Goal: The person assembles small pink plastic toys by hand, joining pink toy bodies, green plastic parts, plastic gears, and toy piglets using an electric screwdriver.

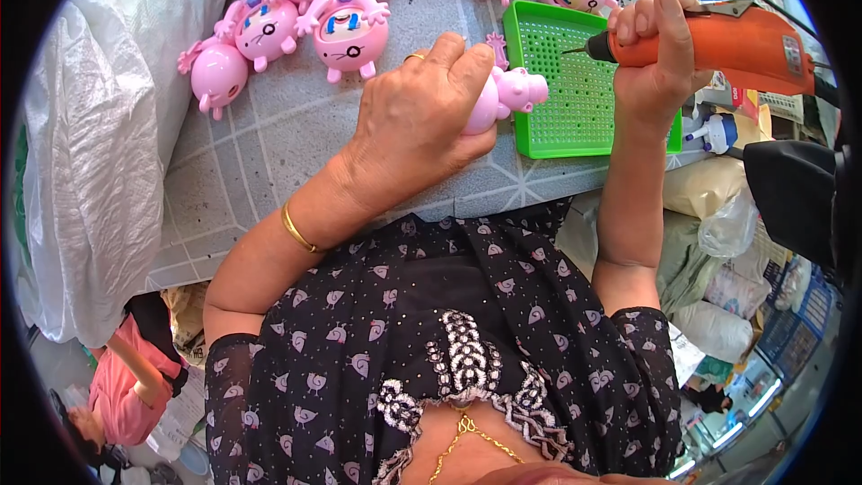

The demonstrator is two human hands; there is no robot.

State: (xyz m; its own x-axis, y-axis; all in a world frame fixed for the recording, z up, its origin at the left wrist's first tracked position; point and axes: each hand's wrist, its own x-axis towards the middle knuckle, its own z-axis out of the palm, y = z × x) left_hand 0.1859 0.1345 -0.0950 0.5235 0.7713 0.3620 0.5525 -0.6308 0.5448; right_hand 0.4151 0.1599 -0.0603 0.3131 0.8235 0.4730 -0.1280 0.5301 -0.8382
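Note:
My left hand (426,103) is closed around a pink plastic toy figure (516,90), held over the table just left of the green tray. The hand covers most of its body; the small end points right. In my right hand (660,58) is an orange electric screwdriver (736,52), gripped with the fingers wrapped round its body. Its thin bit points left, above the green perforated tray (593,151), and is apart from the toy. The tray's perforated bottom shows under the bit.
Several pink toy figures (350,40) lie along the far side of the grey patterned table (269,148). A white woven sack (99,144) covers the left edge. A blue and white object (716,133) stands right of the tray. Another person (135,377) is at lower left; bags (714,328) fill the right.

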